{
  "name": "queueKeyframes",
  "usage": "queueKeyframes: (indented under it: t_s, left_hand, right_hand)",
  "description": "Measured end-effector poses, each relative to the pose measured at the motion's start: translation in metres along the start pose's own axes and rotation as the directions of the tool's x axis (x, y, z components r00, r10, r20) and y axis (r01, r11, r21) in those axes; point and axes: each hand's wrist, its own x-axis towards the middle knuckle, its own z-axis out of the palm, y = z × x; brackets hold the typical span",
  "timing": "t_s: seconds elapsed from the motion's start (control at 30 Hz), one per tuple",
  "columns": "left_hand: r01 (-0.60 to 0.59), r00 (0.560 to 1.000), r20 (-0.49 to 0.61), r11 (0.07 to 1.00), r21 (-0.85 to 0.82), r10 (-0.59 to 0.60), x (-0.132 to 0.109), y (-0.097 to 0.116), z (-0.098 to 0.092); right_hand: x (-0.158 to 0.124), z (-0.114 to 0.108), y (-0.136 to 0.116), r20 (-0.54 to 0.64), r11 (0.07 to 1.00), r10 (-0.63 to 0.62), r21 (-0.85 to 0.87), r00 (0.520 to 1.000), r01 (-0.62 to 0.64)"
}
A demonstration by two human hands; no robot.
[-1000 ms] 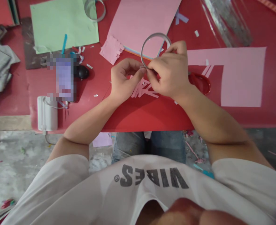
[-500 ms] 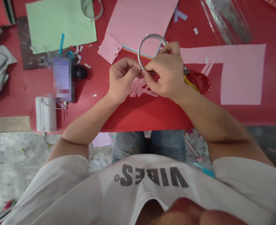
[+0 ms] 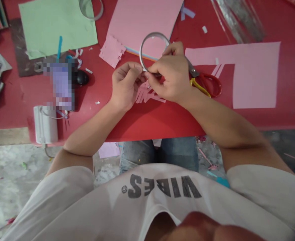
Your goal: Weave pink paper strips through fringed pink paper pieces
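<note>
My right hand (image 3: 171, 75) holds a roll of tape (image 3: 140, 53) upright over the red table, with thumb and forefinger closed at its lower edge. Right beside it, my left hand (image 3: 124, 85) is closed in a pinch at the same spot on the roll. What lies between the left fingertips is too small to make out. Beneath both hands is a bunch of thin pink paper strips (image 3: 143, 94), partly covered. Scissors (image 3: 201, 87) with red and yellow handles lie next to my right wrist, their blades partly hidden behind the hand.
Pink sheets (image 3: 142, 18) are stacked ahead, with a notched pink piece (image 3: 112, 53) at their corner. An L-shaped pink sheet (image 3: 255, 80) lies right. On the left are a green sheet (image 3: 57, 30), another tape roll (image 3: 101, 13), a black mouse (image 3: 82, 77) and a white power bank-like box (image 3: 45, 125).
The view has shifted slightly, so the table's things appear a little further left. Both hands stay together at the tape roll, and the left fingertips have changed position only slightly.
</note>
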Motion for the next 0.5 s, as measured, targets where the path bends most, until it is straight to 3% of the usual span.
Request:
queueKeyframes:
  t_s: [0.1, 0.17, 0.23, 0.33, 0.4, 0.5]
  left_hand:
    - [0.020, 0.997, 0.072, 0.999, -0.046, -0.017, 0.003, -0.008, -0.009]
    - [0.048, 0.994, 0.099, 0.995, -0.086, -0.039, 0.014, -0.015, -0.026]
    - [0.072, 0.995, 0.077, 0.982, -0.177, -0.059, 0.030, -0.019, -0.050]
    - [0.014, 1.000, -0.019, 0.936, -0.353, -0.022, 0.049, -0.012, -0.075]
    - [0.003, 0.999, -0.042, 0.946, -0.324, -0.017, 0.049, -0.002, -0.073]
    - [-0.001, 0.999, -0.050, 0.953, -0.302, -0.015, 0.035, 0.011, -0.051]
  right_hand:
    - [0.000, -0.001, -0.002, 0.049, 0.998, 0.046, -0.034, 0.998, -0.045]
    - [-0.003, -0.001, -0.004, 0.032, 0.998, 0.035, -0.060, 0.999, -0.033]
    - [-0.005, -0.002, -0.003, -0.028, 0.998, 0.013, -0.067, 1.000, -0.015]
    - [-0.006, 0.000, 0.007, -0.161, 0.997, -0.045, -0.073, 0.986, 0.034]
    - [-0.002, 0.004, 0.021, -0.203, 0.992, -0.086, -0.106, 0.975, 0.065]
    - [0.006, 0.014, 0.048, -0.118, 0.968, 0.027, -0.245, 0.993, -0.056]
